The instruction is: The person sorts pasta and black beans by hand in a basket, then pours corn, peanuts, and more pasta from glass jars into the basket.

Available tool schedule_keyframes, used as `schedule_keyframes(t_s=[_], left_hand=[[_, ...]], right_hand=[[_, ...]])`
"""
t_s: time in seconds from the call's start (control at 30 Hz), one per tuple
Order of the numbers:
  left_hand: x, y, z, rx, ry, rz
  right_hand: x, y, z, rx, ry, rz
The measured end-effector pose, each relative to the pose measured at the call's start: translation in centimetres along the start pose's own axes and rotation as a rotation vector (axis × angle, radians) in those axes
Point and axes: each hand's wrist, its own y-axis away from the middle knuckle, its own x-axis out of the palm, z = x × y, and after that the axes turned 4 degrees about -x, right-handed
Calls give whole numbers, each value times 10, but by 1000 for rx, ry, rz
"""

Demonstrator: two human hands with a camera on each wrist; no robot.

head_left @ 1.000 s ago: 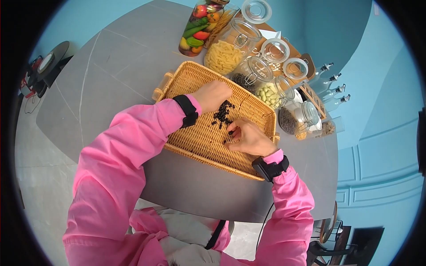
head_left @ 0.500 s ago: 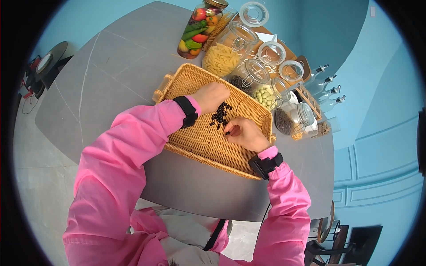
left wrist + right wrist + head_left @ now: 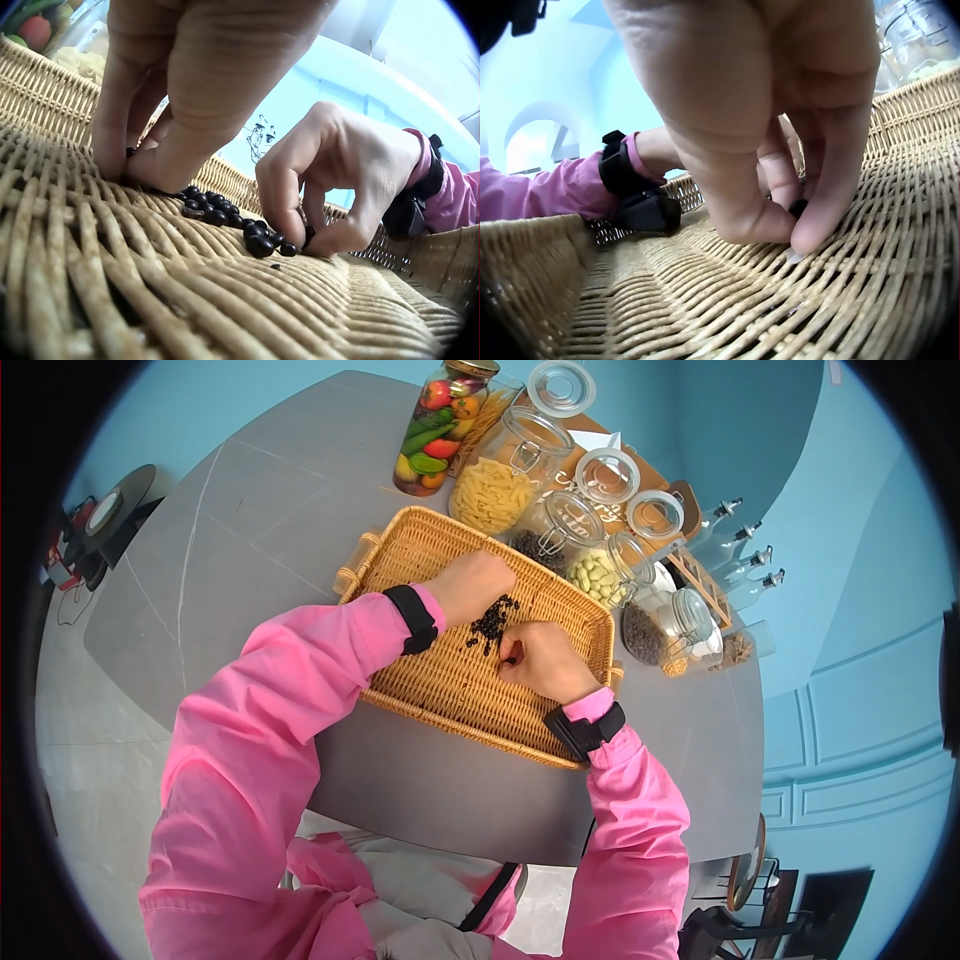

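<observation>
A small pile of shiny black beans [image 3: 490, 622] lies on the woven floor of a wicker basket [image 3: 440, 685]. At the pile's far edge my left hand [image 3: 475, 585] reaches down; in the left wrist view its thumb and finger pinch together around a dark bean [image 3: 131, 151], mostly hidden. My right hand [image 3: 545, 660] is at the near right side of the pile, thumb and fingertip low on the weave. Between them the right wrist view shows a pinched black bean [image 3: 799, 206]. Beneath those fingertips is a small whitish bit [image 3: 793, 256].
Beyond the basket stand a jar of pasta [image 3: 490, 495], a jar of dark beans [image 3: 545, 545], a jar of pale green beans [image 3: 597, 575] and a tall jar of vegetables [image 3: 432, 435]. Glass bottles [image 3: 745, 590] stand at the right. The grey table [image 3: 250, 510] extends left.
My right hand has moved left, closer to the pile, and its thumb and fingers have drawn together. The left hand stays at the pile's far edge.
</observation>
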Motion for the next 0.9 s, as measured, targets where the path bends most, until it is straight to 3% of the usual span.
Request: schedule_keyframes(t_s=[0.33,0.4,0.73,0.8,0.83,0.9], left_hand=[[1,-1,1,-39,-28,26],[0,-1,0,-50,-31,39],[3,-5,-1,-96,-60,65],[5,-5,3,-77,-55,44],[5,-5,5,-86,-39,48],[3,-7,5,-84,-25,68]], right_hand=[[7,4,-8,46,-42,-62],[5,5,-7,147,-148,-68],[7,6,-30,179,-375,-110],[6,6,-36,239,-759,-94],[6,6,-38,239,-770,-99],[1,6,-36,284,-1214,-253]])
